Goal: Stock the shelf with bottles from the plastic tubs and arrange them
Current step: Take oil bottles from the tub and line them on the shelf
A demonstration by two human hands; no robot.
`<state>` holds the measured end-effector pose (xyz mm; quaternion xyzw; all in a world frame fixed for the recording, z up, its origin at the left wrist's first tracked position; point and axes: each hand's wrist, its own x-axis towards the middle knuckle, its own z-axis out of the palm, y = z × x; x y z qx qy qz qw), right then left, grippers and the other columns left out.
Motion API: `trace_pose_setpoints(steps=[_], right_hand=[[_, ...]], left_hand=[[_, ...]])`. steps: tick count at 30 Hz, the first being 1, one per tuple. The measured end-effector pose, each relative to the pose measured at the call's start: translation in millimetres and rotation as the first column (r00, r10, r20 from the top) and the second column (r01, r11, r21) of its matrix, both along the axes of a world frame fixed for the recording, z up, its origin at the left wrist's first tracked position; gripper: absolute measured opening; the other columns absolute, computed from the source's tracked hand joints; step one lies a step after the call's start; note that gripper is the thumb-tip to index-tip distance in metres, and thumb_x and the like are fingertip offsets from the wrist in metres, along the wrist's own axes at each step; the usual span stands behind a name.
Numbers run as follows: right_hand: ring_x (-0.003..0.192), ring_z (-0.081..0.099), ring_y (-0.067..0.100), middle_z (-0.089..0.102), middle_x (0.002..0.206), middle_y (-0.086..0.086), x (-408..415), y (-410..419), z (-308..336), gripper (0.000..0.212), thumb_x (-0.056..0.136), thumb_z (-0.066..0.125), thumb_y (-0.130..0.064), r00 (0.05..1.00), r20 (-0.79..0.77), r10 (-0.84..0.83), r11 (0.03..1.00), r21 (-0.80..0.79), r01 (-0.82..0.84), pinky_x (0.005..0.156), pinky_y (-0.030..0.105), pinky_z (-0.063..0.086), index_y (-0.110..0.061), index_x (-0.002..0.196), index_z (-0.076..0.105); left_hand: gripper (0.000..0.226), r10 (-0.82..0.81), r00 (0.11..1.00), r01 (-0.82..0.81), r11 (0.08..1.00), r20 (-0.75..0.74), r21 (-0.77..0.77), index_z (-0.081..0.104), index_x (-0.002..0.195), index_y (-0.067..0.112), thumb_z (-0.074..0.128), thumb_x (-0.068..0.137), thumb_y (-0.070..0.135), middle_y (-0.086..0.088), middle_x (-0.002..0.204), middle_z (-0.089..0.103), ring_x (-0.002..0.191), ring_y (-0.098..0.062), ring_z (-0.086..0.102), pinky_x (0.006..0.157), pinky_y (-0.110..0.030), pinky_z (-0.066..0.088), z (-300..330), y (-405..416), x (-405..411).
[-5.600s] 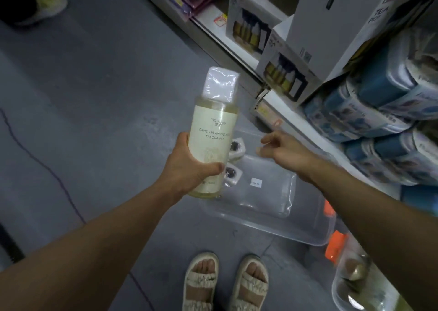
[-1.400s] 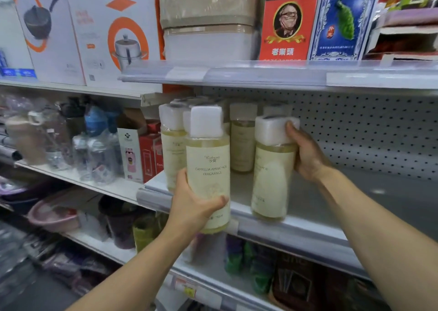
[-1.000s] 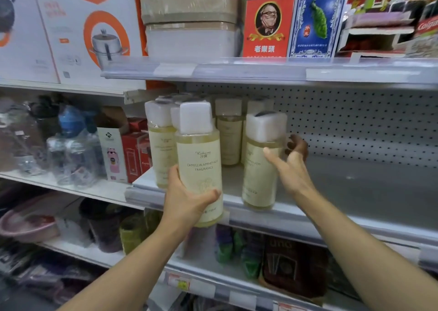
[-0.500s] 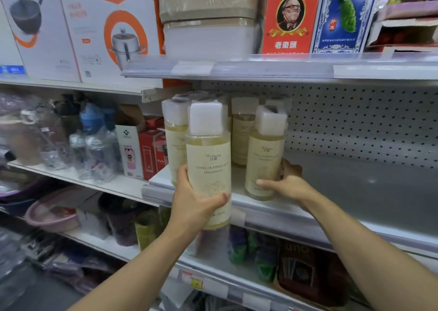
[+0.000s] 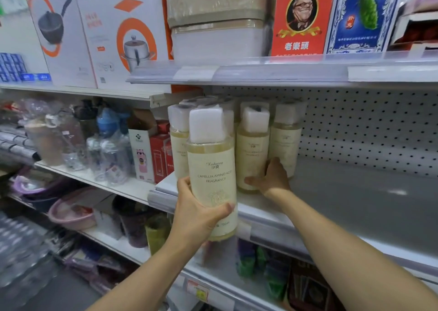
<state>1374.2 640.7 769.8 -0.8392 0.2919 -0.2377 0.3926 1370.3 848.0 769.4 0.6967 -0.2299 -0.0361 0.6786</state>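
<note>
My left hand (image 5: 199, 212) grips a pale yellow bottle (image 5: 212, 168) with a white wrapped cap, labelled Camellia Amino Acid Fragrance. It is held upright in front of the grey shelf's front edge (image 5: 260, 223). My right hand (image 5: 272, 179) holds the lower part of a second bottle (image 5: 252, 149) that stands on the shelf, thumb across its front. Several more of the same bottles stand behind and beside it, one at the left (image 5: 179, 144) and one at the right (image 5: 285, 142).
The grey shelf (image 5: 355, 197) stretches bare to the right of the bottles, backed by a white pegboard (image 5: 367, 125). Another shelf (image 5: 272, 70) hangs close above. Red and white boxes (image 5: 151, 152) and wrapped water bottles (image 5: 104, 154) stand left. Basins sit lower left.
I came up from the tub on the floor to the shelf. My right hand set its bottle down and pushed it back among the others. The left hand's bottle stayed in front.
</note>
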Motion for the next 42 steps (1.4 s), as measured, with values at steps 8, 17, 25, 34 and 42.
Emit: trace_pose_setpoints(steps=[8,17,25,34,42], right_hand=[[0.116,0.056,0.025,0.056,0.127,0.005,10.0,-1.8,1.7,0.069,0.064,0.085,-0.029,0.998,0.038,0.059,0.998,-0.032,-0.058,0.096,0.043,0.049,-0.014,0.118,0.044],[0.113,0.053,0.027,0.052,0.128,0.010,-24.6,-33.6,13.9,0.060,0.078,0.075,-0.020,0.999,-0.048,0.001,0.998,-0.061,-0.004,0.091,0.034,0.047,-0.009,0.127,0.042],[0.118,0.050,0.026,0.049,0.133,0.012,-76.0,-79.1,11.0,0.047,0.087,0.064,-0.021,0.992,-0.054,-0.112,0.989,-0.107,0.106,0.084,0.025,0.037,-0.007,0.129,0.046],[0.115,0.051,0.025,0.047,0.133,0.011,-91.4,-94.1,-1.6,0.045,0.088,0.063,-0.022,0.990,-0.077,-0.121,0.989,-0.095,0.113,0.083,0.025,0.037,-0.010,0.128,0.046],[0.116,0.051,0.024,0.046,0.134,0.009,-87.6,-86.4,0.3,0.048,0.088,0.064,-0.025,0.993,-0.075,-0.088,0.993,-0.086,0.081,0.083,0.026,0.038,-0.012,0.130,0.045]], left_hand=[[0.070,-0.010,1.000,0.010,1.000,0.000,0.007,0.037,0.106,0.029,0.086,0.063,0.004,0.007,0.112,0.060,0.100,-0.004,0.061,0.081,-0.022,0.052,-1.5,-3.8,-0.1],[0.069,-0.090,0.995,0.087,0.994,0.046,0.063,0.038,0.106,0.025,0.088,0.061,0.008,0.005,0.111,0.061,0.101,-0.006,0.061,0.082,-0.026,0.053,2.3,-39.2,-8.9],[0.070,-0.195,0.980,0.191,0.977,0.032,0.093,0.038,0.110,0.014,0.088,0.061,0.010,0.004,0.106,0.062,0.097,-0.008,0.062,0.083,-0.031,0.055,2.9,-102.9,-5.6],[0.082,-0.244,0.970,0.241,0.956,0.000,0.168,0.041,0.124,0.015,0.090,0.058,0.020,0.002,0.107,0.068,0.095,-0.013,0.067,0.074,-0.024,0.056,-18.3,-134.8,10.3],[0.058,-0.358,0.931,0.326,0.902,0.068,0.285,0.050,0.097,0.036,0.086,0.063,0.006,0.015,0.097,0.063,0.089,-0.002,0.062,0.062,-0.007,0.049,4.5,-123.9,19.9]])
